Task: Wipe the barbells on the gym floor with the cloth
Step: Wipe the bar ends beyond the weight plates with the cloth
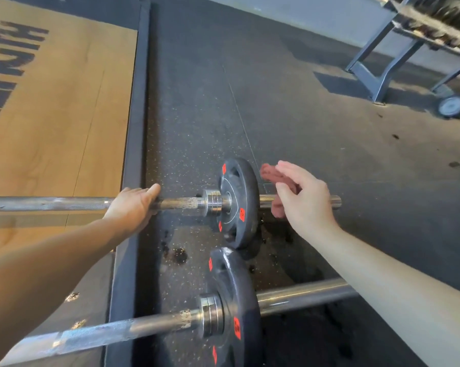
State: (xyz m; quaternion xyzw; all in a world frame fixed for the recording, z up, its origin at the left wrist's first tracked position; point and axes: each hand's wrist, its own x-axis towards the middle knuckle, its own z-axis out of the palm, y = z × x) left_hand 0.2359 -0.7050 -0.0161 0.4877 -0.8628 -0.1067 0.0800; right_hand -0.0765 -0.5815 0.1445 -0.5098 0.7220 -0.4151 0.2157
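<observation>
Two barbells lie on the dark rubber floor. The far barbell [51, 203] carries a black plate [238, 202] with red marks. My left hand [133, 207] grips its shaft just left of the collar. My right hand [304, 197] holds a reddish cloth [270, 173] against the far barbell's sleeve [334, 201], right of the plate. The near barbell [117, 332] lies closer to me with its own black plate [234, 308]; my right forearm crosses above its sleeve.
A wooden lifting platform [56, 115] with black lettering and a dark border lies at the left. A grey wheeled rack [398, 56] stands at the back right. Dark wet spots [178, 255] mark the floor between the barbells.
</observation>
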